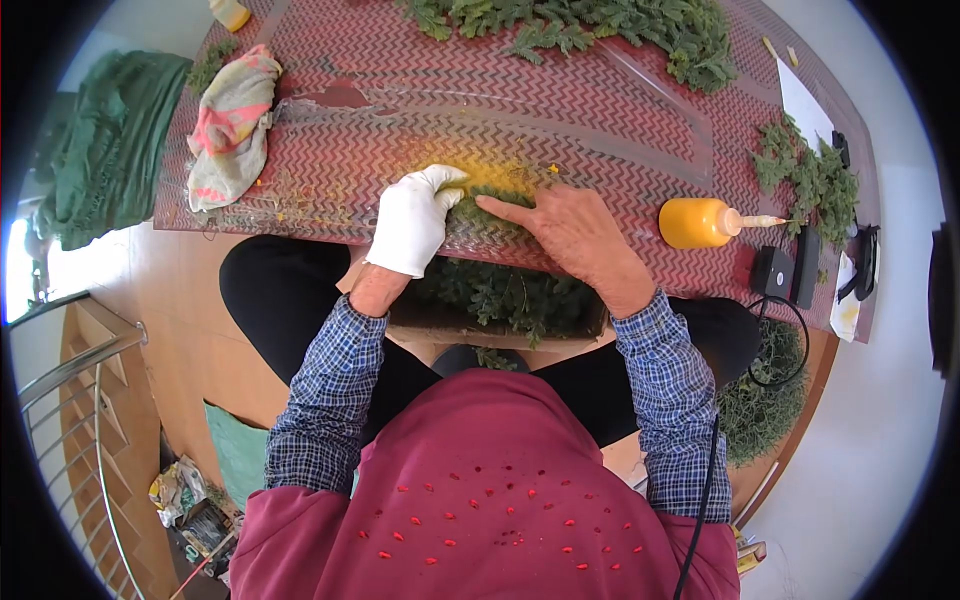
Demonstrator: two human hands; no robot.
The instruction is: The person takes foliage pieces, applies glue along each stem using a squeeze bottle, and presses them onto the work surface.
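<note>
My left hand (408, 222), in a white glove, is closed with thumb and fingertips pinched at the left end of a green leafy sprig (488, 208). The sprig lies low over the near edge of the table. From the other side my bare right hand (580, 232) reaches in, its index finger stretched out along the sprig and the other fingers bent, partly hidden. Yellow colouring (490, 165) is spread over the tabletop just beyond the sprig. A squeeze bottle of yellow liquid (692, 223) lies on its side to the right of my right hand, nozzle pointing right.
Green branches (640, 35) are heaped at the table's far side, with more sprigs (805, 175) at right. A stained cloth (232, 130) lies at left. Below the table edge stands a cardboard box (480, 336) of greenery. Black devices (785, 272) and a cable (800, 345) are at right.
</note>
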